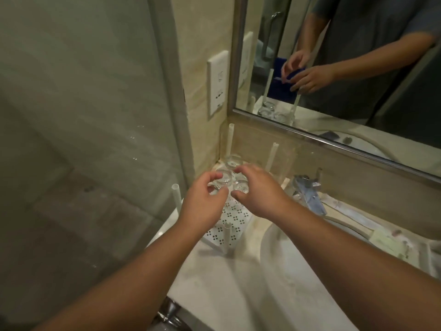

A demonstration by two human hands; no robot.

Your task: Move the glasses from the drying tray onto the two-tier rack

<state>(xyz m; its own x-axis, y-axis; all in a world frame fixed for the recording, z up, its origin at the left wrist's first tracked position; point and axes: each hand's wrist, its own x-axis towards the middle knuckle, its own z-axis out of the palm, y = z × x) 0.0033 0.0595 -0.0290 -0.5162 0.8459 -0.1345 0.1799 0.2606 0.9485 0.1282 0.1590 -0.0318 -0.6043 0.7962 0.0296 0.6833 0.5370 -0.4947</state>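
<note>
Several clear glasses stand upside down at the far end of a white perforated rack shelf with upright white posts at its corners. One glass is in the back corner and another is just in front of it. My left hand hovers over a glass, fingers loosely curled. My right hand arches over another glass. In the mirror both hands appear above the glasses, holding nothing.
A glass shower partition bounds the left side. A wall socket and a mirror are behind the rack. A chrome faucet and sink basin lie to the right, with paper packets beyond.
</note>
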